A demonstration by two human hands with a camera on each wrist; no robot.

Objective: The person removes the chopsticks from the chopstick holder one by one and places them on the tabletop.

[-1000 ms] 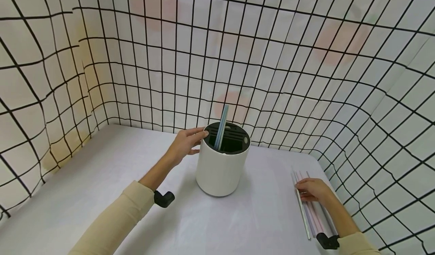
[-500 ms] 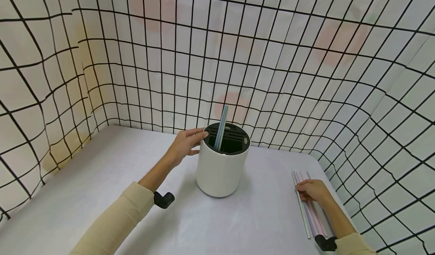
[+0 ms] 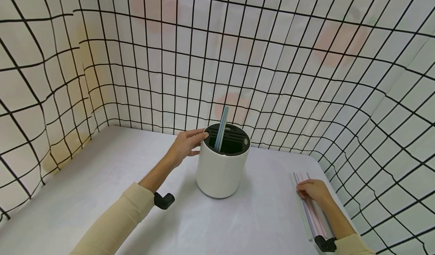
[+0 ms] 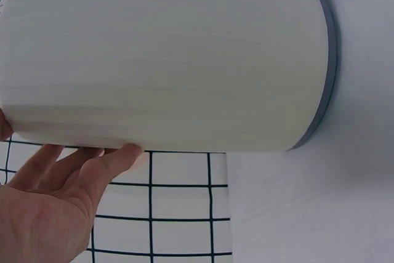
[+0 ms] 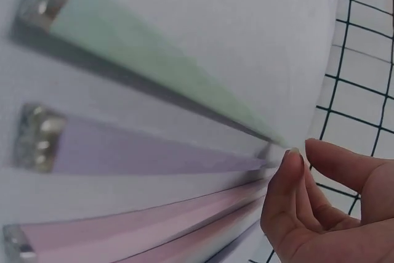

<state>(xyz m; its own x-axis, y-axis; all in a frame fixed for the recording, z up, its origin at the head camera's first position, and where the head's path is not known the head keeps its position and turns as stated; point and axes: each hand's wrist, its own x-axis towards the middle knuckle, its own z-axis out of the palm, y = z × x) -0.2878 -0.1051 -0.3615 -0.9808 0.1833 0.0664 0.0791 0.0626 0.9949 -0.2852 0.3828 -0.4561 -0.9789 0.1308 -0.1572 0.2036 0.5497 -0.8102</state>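
Note:
A white round utensil holder [image 3: 219,175] with a black slotted top stands mid-table; several blue-green chopsticks [image 3: 221,128] lean upright in its opening. My left hand [image 3: 184,144] grips its left side near the top, thumb at the rim and fingers along the wall. The left wrist view shows those fingertips on the white wall [image 4: 166,60]. At the right, my right hand [image 3: 314,190] pinches at a pale green chopstick [image 5: 141,53] with thumb and forefinger. Purple [image 5: 135,149] and pink chopsticks [image 5: 123,226] with silvery ends lie beside it, partly under the hand.
A black wire grid [image 3: 190,70] closes in the white-covered table [image 3: 265,209] at the back and both sides. It runs close behind the utensil holder and close to the right of the chopsticks. Dark wrist straps [image 3: 164,201] sit on both forearms.
The green chopstick has turned and shifted slightly at my right fingertips, and its near end lies a touch lower in view. My left hand and the utensil holder keep their place.

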